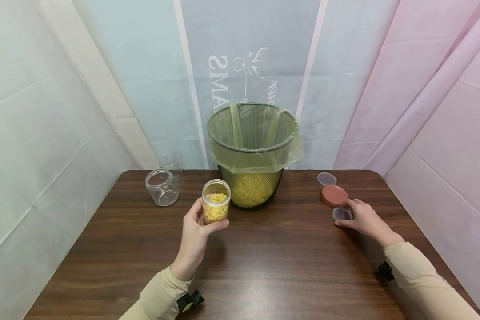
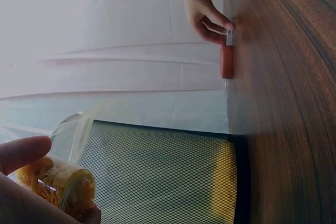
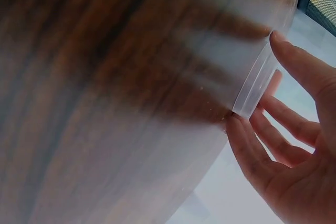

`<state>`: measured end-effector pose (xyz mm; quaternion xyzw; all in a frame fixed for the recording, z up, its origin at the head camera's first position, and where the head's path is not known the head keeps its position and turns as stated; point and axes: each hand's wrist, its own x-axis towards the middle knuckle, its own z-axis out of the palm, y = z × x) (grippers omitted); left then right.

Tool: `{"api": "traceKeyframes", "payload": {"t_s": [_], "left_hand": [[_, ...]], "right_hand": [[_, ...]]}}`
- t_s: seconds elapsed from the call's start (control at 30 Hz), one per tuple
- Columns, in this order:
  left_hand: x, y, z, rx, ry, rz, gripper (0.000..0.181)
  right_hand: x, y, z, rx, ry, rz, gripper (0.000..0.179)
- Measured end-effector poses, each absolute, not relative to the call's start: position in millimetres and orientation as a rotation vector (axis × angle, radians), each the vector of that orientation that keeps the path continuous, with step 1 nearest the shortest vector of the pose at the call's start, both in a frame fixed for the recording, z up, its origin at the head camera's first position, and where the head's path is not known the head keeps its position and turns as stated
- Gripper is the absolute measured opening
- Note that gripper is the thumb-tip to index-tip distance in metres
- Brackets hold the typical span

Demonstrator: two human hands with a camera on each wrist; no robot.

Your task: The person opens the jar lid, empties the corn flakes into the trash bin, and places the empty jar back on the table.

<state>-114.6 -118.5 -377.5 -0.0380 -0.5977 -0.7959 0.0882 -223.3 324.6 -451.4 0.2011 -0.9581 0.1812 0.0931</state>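
My left hand point(image 1: 194, 240) grips a clear jar point(image 1: 216, 212) of small yellow pieces, held up in front of the bin with its mouth uncovered. In the left wrist view the thumb lies along one side of this jar point(image 2: 73, 192). At the right of the table my right hand point(image 1: 366, 221) pinches a clear round lid point(image 1: 342, 214) by its rim. Thumb and fingertips sit on opposite edges of that lid point(image 3: 256, 85) in the right wrist view. A reddish lid point(image 1: 334, 196) lies just beyond it, with another clear lid point(image 1: 326, 179) farther back.
A black mesh bin point(image 1: 280, 175) with a yellowish liner point(image 1: 244, 162) stands at the table's back edge, yellow material showing low inside. Two clear jars without lids, one nearer point(image 1: 162, 191) and one behind point(image 1: 172, 165), stand at back left. Fabric walls point(image 1: 144, 66) surround the table point(image 1: 264, 262).
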Motion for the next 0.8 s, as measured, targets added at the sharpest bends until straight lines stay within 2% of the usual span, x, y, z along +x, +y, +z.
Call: {"api": "traceKeyframes", "payload": {"t_s": [0.5, 0.8], "left_hand": [[-116.7, -117.6, -374.6, -0.120, -1.780, -2.350, 0.060], [-119.0, -116.0, -372.7, -0.093, -1.773, -2.345, 0.060]], "right_hand": [[-222.9, 323.4, -444.4, 0.579, -2.915, 0.523, 0.058], [-218.5, 319.4, -435.6, 0.547, -2.918, 0.506, 0.040]]}}
